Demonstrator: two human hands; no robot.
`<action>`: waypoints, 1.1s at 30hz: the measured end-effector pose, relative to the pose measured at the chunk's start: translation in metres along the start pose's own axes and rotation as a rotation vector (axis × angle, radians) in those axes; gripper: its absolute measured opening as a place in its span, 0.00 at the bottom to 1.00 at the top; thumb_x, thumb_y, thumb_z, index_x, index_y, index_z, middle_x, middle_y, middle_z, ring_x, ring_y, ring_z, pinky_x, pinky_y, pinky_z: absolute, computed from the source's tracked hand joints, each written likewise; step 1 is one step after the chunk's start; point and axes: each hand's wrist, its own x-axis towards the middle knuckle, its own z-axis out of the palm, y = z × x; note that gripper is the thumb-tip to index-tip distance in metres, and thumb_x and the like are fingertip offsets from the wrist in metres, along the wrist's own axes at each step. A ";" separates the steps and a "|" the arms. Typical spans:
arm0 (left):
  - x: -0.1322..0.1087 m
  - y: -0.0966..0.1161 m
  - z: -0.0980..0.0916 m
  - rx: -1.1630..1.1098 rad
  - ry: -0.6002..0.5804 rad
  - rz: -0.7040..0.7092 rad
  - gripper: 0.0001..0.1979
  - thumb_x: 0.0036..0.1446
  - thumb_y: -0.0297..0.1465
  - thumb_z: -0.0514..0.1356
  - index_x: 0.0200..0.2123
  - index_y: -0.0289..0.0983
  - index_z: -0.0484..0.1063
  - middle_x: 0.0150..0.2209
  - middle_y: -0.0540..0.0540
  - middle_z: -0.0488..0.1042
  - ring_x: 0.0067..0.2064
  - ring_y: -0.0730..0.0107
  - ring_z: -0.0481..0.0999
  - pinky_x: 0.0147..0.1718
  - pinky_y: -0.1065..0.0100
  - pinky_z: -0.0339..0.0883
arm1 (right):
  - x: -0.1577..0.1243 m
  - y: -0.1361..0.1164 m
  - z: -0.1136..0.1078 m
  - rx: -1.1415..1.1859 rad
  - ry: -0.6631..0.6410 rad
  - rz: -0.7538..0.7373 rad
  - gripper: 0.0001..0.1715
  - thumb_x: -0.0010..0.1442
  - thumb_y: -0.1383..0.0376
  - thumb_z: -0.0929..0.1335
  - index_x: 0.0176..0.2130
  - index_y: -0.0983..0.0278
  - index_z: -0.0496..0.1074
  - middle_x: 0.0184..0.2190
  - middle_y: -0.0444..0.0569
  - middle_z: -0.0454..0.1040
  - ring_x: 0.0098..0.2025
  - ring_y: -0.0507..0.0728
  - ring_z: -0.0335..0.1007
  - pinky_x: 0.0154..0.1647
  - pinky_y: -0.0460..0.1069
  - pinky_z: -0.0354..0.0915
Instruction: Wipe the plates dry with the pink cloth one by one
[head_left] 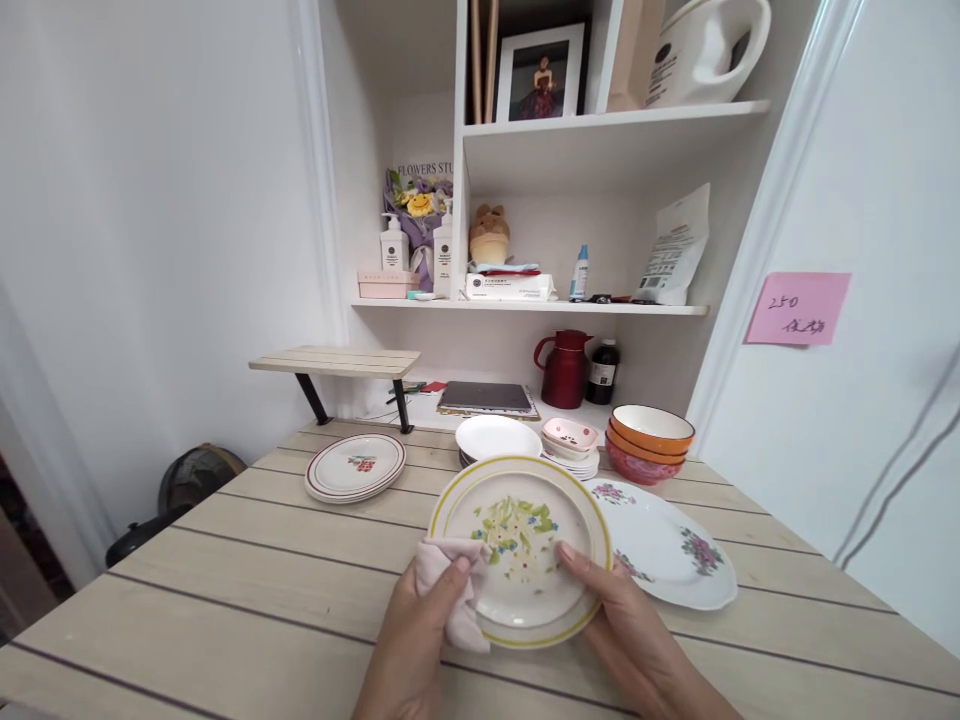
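Observation:
A round plate (517,590) with a yellow rim and a green leaf pattern is held up above the table, its face tilted toward me. My right hand (626,620) grips its right edge, thumb on the face and fingers behind. A pale pink cloth (461,620) is bunched in my left hand (420,620), pressed against the plate's lower left rim with the thumb over it. The left fingers are partly hidden by cloth and plate. Behind the plate, partly covered, an oval white platter (664,545) with purple flowers lies on the table.
Stacked red-rimmed plates (356,467) lie at left near a small raised stand (334,361). White plates (499,437), small dishes (570,435) and orange bowls (651,430) stand at the back. Beyond are a closed laptop (486,397), a red jug (565,370) and a dark bottle (603,372).

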 end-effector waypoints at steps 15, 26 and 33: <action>-0.007 0.081 0.023 0.970 -0.180 0.502 0.06 0.53 0.33 0.59 0.30 0.40 0.75 0.31 0.48 0.77 0.33 0.65 0.73 0.33 0.69 0.63 | -0.014 -0.024 0.014 -0.415 -0.123 -0.142 0.28 0.44 0.62 0.77 0.46 0.60 0.73 0.42 0.49 0.78 0.43 0.62 0.73 0.45 0.54 0.67; 0.007 0.065 0.033 0.583 -0.039 0.176 0.19 0.48 0.43 0.65 0.38 0.36 0.77 0.37 0.43 0.80 0.40 0.60 0.77 0.32 0.70 0.66 | -0.004 -0.005 0.013 0.010 0.050 -0.114 0.32 0.48 0.60 0.75 0.52 0.64 0.71 0.42 0.55 0.79 0.43 0.64 0.76 0.46 0.57 0.70; 0.011 0.012 0.029 0.159 0.024 0.044 0.27 0.44 0.41 0.69 0.47 0.36 0.74 0.43 0.39 0.79 0.47 0.56 0.77 0.47 0.62 0.68 | 0.008 -0.002 0.002 0.186 0.186 -0.131 0.40 0.50 0.62 0.75 0.60 0.62 0.62 0.45 0.54 0.78 0.48 0.63 0.74 0.50 0.59 0.69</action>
